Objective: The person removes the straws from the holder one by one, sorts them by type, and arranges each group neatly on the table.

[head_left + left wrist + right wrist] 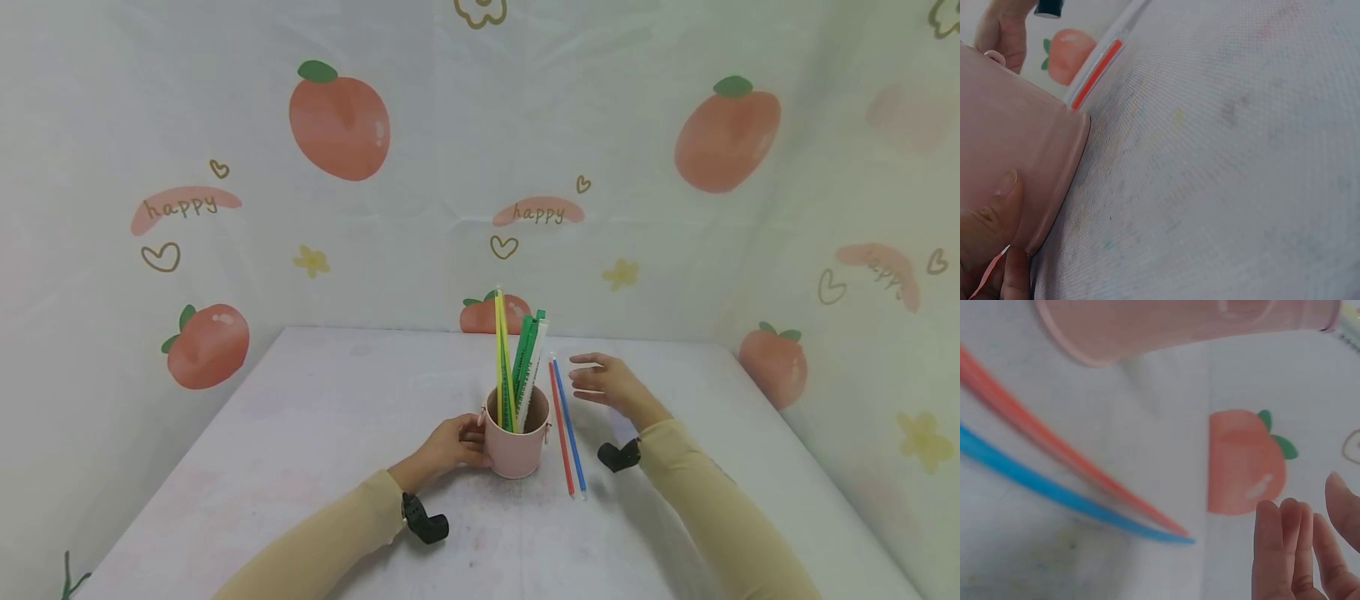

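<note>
A small pink bucket (pixel 514 450) stands upright on the table, with thin yellow sticks (pixel 500 358), green sticks (pixel 525 354) and a white printed stick (pixel 531 375) leaning inside. My left hand (pixel 452 443) holds the bucket's left side; in the left wrist view its thumb (pixel 997 219) lies against the wall. To the right of the bucket, a thin red stick (pixel 561 429) and a thin blue stick (pixel 570 425) lie side by side. My right hand (pixel 609 383) is just right of their far ends, fingers extended and holding nothing.
The white table (pixel 360 375) runs back to a hanging cloth (pixel 420 167) printed with red fruit. Another cloth side (pixel 862 350) borders the table on the right. A black wrist device (pixel 425 521) sits on each forearm.
</note>
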Available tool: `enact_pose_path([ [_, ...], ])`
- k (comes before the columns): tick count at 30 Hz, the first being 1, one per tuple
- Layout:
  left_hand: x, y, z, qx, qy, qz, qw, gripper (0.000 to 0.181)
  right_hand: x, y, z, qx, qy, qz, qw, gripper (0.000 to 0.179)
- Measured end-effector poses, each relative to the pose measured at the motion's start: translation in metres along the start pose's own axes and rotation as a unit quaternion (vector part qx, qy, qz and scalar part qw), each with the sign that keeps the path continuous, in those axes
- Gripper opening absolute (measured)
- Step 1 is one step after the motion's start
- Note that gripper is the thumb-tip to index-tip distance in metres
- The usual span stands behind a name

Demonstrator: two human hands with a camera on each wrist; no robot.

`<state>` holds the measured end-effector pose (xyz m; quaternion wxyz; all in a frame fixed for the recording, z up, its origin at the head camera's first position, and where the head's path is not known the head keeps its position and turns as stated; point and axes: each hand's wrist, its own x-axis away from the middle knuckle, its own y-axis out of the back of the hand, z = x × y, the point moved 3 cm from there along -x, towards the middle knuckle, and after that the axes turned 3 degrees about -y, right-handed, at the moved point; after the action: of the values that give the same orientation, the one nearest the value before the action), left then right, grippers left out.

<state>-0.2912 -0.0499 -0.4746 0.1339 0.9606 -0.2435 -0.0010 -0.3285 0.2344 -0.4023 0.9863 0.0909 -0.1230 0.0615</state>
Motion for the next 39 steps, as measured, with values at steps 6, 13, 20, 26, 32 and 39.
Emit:
enact_pose_path([
  [6,0.0,0.0,0.001,-0.008,0.003,0.002,1.0,0.058,0.009,-0.001,0.018,-0.036,0.058,0.013,0.9976,0.055],
  [13,-0.001,-0.001,0.003,-0.004,0.011,-0.002,0.9999,0.06,0.021,-0.014,0.036,-0.073,0.109,0.025,0.991,0.051],
  [20,-0.001,0.0,0.003,-0.003,0.012,-0.004,0.9999,0.06,0.035,-0.03,0.052,-0.117,0.165,0.017,0.9792,0.043],
  [26,-0.002,0.0,0.003,0.005,0.013,-0.005,0.9999,0.061,0.04,-0.045,0.06,-0.125,0.208,0.006,0.97,0.044],
  [32,-0.002,0.0,0.004,0.009,0.01,-0.003,0.9999,0.059,0.042,-0.063,0.06,-0.114,0.225,-0.003,0.9677,0.044],
  [39,-0.003,0.0,0.005,-0.015,-0.003,-0.001,0.9999,0.057,0.042,-0.078,0.056,-0.082,0.244,-0.015,0.9661,0.039],
])
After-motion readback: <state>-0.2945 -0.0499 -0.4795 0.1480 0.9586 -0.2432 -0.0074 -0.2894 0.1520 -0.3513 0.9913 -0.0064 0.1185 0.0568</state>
